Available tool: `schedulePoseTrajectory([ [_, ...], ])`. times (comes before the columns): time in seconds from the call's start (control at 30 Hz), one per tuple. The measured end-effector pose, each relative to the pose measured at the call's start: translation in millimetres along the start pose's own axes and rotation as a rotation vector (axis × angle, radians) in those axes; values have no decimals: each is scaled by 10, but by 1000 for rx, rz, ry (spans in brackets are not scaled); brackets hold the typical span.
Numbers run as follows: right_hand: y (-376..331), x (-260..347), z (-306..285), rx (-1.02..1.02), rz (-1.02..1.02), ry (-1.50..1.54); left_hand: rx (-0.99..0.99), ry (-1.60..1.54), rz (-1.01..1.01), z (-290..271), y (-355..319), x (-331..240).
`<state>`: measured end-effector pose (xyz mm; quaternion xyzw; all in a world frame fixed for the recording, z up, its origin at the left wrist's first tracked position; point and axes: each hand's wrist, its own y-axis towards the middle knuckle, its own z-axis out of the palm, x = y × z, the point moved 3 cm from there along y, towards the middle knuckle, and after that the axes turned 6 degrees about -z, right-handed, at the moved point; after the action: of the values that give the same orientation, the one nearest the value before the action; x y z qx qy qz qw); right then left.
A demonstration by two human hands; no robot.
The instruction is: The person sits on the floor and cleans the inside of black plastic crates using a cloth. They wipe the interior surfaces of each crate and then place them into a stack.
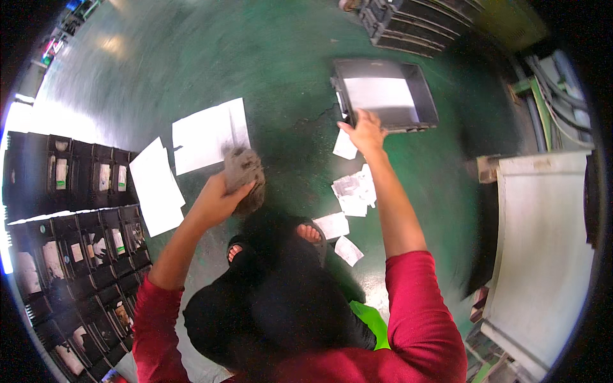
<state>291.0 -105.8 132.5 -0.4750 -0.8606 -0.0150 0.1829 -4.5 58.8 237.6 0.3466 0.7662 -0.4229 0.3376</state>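
A crumpled grey-brown rag (245, 179) is gripped in my left hand (217, 199), fingers closed round its left side, above the floor in front of my left foot. My right hand (366, 133) reaches forward to the near left corner of a black plastic crate (429, 102), thumb apart from the fingers. It overlaps the crate's rim; whether it touches cannot be seen. Inside the crate lies a white sheet (380, 93). A small white paper (345, 145) lies by my right thumb.
White sheets (207, 135) and another pair (155, 188) lie on the green floor at left. Loose paper slips (354, 191) are scattered near my right foot. Stacked black crates (83, 249) line the left; more crates (415, 25) stand far right. A pale panel (539, 236) flanks the right.
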Motion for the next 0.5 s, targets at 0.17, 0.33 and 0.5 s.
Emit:
schedulePoseTrajectory([
  [0.17,592,-470,605,274,78,-182,7,-178,-181,49,-167,971],
  [0.33,810,-131,-487,-176,-121,25,320,81,-280,442,-209,1560],
  [0.5,388,387,-1652,-7,-321,473,-124,287,104,39,59,970],
])
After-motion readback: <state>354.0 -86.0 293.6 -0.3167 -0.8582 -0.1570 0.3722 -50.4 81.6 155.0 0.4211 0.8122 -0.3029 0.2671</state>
